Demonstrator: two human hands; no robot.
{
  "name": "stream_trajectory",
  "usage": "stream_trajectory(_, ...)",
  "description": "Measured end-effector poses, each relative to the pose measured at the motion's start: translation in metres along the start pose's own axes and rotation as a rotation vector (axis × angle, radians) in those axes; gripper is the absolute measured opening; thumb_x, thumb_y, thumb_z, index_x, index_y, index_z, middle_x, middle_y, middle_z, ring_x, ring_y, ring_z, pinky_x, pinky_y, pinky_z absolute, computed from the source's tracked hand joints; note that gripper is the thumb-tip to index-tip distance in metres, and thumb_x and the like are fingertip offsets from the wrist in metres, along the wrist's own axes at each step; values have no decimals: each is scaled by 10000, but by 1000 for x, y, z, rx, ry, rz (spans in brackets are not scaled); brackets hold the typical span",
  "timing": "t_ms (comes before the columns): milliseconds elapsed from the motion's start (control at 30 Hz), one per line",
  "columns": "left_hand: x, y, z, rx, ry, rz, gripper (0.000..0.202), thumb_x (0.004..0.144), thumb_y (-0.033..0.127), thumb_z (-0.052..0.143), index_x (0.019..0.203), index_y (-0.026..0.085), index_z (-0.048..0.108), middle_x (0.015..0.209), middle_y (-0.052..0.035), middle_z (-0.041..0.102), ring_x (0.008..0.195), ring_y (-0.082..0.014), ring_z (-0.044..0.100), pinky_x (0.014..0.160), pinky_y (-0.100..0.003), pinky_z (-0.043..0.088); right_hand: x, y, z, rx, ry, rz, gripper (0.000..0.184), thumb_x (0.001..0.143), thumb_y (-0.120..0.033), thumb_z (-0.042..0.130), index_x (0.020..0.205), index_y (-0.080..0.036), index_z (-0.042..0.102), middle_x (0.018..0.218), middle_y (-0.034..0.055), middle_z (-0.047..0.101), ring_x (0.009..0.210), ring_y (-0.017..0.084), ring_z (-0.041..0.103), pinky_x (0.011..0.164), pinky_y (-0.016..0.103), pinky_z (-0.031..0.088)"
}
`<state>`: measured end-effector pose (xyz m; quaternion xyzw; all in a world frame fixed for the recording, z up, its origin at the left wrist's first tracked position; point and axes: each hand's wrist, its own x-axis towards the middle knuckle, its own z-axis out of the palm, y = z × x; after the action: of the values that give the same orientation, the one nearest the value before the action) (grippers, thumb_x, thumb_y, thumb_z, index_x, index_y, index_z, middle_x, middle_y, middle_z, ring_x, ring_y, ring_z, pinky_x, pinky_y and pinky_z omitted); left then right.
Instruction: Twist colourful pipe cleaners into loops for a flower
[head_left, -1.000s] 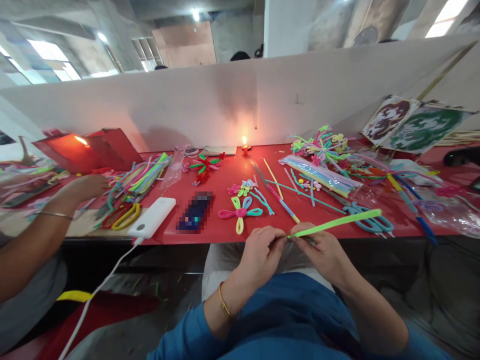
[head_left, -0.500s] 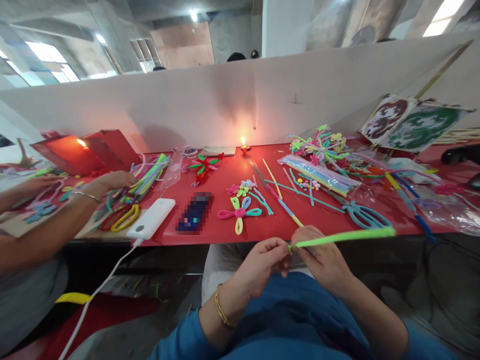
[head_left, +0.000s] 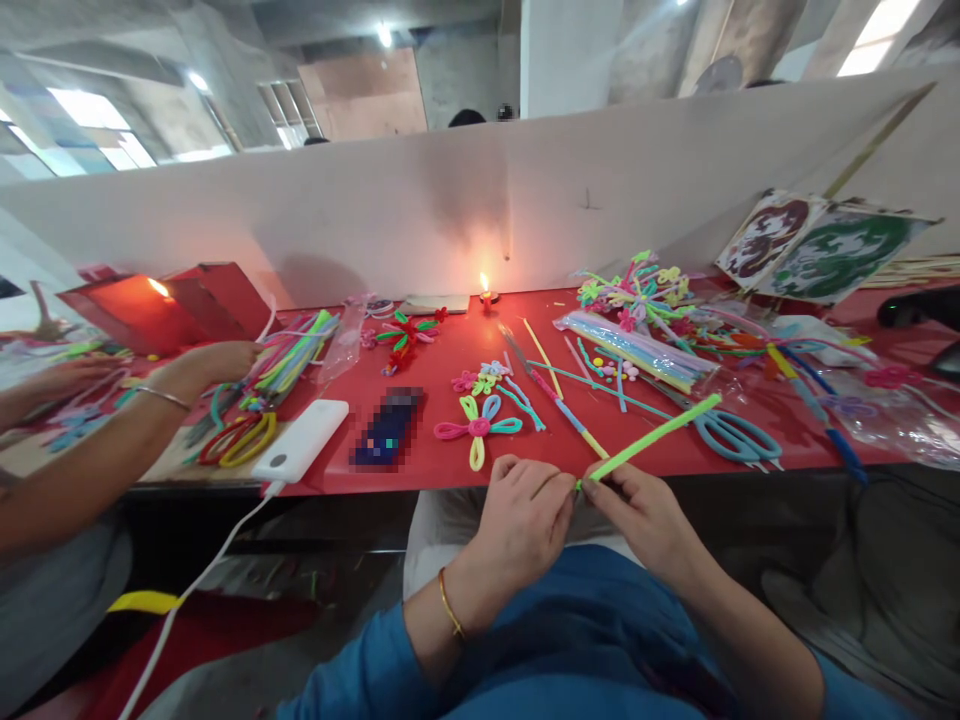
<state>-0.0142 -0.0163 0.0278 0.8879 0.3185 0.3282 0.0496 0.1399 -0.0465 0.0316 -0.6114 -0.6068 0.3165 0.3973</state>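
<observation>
A bright green pipe cleaner is pinched between my two hands just in front of the table edge. Its long free end slants up to the right past my right hand, whose thumb and fingers grip it. My left hand is closed on the short end, with its fingers curled over so the tip is mostly hidden. Beyond my hands lies a pipe-cleaner flower with pink, green, blue and yellow loops. Small pipe-cleaner flowers sit behind it. A wrapped, multicoloured stick points toward my right hand.
A lit candle burns at the table's back. Blue-handled scissors and bagged pipe cleaners lie right. A phone and corded white power bank lie left, near a co-worker's arm and yellow-red scissors.
The green pipe cleaner's free end has swung from nearly level to a steeper upward slant. My left hand has turned over, its back now facing up. The co-worker's hand has shifted slightly left.
</observation>
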Motion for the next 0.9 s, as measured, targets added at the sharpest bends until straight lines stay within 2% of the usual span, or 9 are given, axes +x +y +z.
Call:
stream_trajectory(167, 5, 1, -3, -140, -121, -103, 219, 817, 160, 390, 675, 149, 556, 717, -28, 598, 701, -140, 502, 723, -333, 298, 2, 5, -1, -71, -31, -51, 232, 797, -345, 451, 704, -166, 566, 643, 36, 620, 604, 176, 574, 545, 263, 435)
stream_trajectory(267, 8, 2, -6, -622, -233, -403, 221, 773, 177, 425, 579, 145, 526, 585, 0, 515, 591, -113, 460, 616, -278, 316, 2, 6, -2, -118, -13, -227, 179, 816, -281, 449, 727, -175, 562, 674, 36, 612, 624, 165, 572, 561, 258, 438)
stream_trajectory(400, 4, 4, -1, -1474, -318, -831, 135, 674, 199, 501, 567, 125, 539, 514, 7, 480, 469, -86, 422, 498, -234, 309, 2, 1, -5, -116, 30, -648, 153, 826, -175, 442, 706, -196, 534, 655, 19, 586, 666, 154, 549, 692, 301, 443)
stream_trajectory(500, -4, 7, 5, -1905, -371, -860, 156, 643, 235, 522, 529, 128, 510, 439, 19, 437, 412, -81, 409, 505, -244, 326, 1, -5, -5, -101, 51, -887, 135, 812, -111, 445, 753, -200, 528, 659, 9, 597, 673, 144, 546, 774, 329, 429)
stream_trajectory(567, -8, 9, 7, -1985, -409, -829, 189, 654, 275, 521, 528, 141, 480, 423, 34, 405, 398, -80, 401, 525, -258, 340, -1, -5, -3, -117, 32, -881, 138, 813, -116, 444, 743, -202, 528, 666, 9, 601, 688, 147, 549, 765, 326, 432)
stream_trajectory(633, -9, 9, 6, -1800, -365, -813, 213, 694, 311, 504, 561, 147, 472, 467, 28, 424, 424, -88, 413, 518, -258, 339, -2, -3, 0, -137, 16, -718, 151, 824, -164, 438, 707, -198, 527, 664, 15, 593, 679, 151, 551, 694, 301, 447)
stream_trajectory(700, -8, 8, 2, -1361, -234, -719, 195, 729, 324, 512, 651, 145, 513, 569, 3, 488, 518, -110, 455, 540, -258, 343, -3, 1, 1, -135, 11, -483, 158, 828, -224, 436, 709, -191, 535, 664, 19, 592, 645, 148, 557, 607, 264, 452)
stream_trajectory(800, -7, 4, -2, -616, -35, -361, 109, 765, 259, 531, 803, 164, 569, 756, -30, 571, 724, -146, 497, 694, -293, 354, -3, 6, 2, -73, -37, -223, 182, 823, -296, 434, 746, -175, 548, 665, 17, 603, 613, 145, 569, 559, 237, 448)
stream_trajectory(900, -8, -1, -3, -227, 51, -75, 113, 816, 184, 467, 801, 174, 579, 796, -31, 601, 752, -135, 499, 750, -304, 333, -3, 6, 2, -23, -88, -107, 221, 819, -333, 428, 724, -171, 544, 642, 9, 589, 601, 145, 554, 562, 241, 438)
